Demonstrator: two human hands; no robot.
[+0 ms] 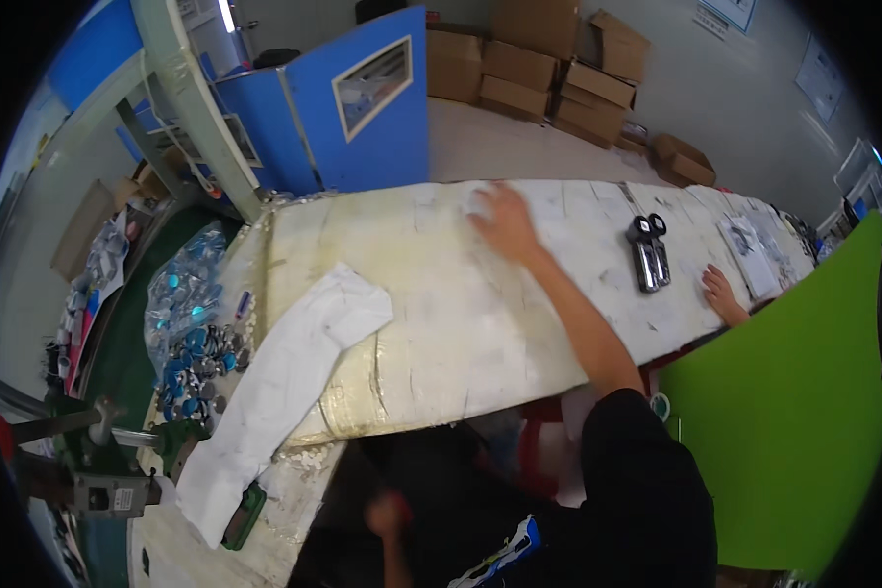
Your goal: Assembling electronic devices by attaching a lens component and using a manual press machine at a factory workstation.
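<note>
Right hand (506, 223): fingers spread and released, lying flat on the white padded surface (441, 323), far across from the white cloth (294, 363). Fingertips touch a white scrap (474, 202), too blurred to make out what it is. Nothing is gripped.

Left hand (386, 512): low, below the surface's near edge and right of the cloth's lower end. It is blurred, and I cannot tell whether the fingers are closed or loose.

Judgement: the reach is long with the arm near full stretch. A flat palm and light, even pressure suit it best, as leaning would drag the padding.

Around:
- Left of the cloth: a heap of blue and silver discs (201, 365), with a clear bag (178, 292) of more behind it.
- Far right of the cloth: a dark metal tool (649, 253), papers (751, 251) and another person's hand (720, 291) beside a green board (784, 421).
- None of these lies between the right hand and the scrap.
- Cardboard boxes (559, 59) stand well beyond.
</note>
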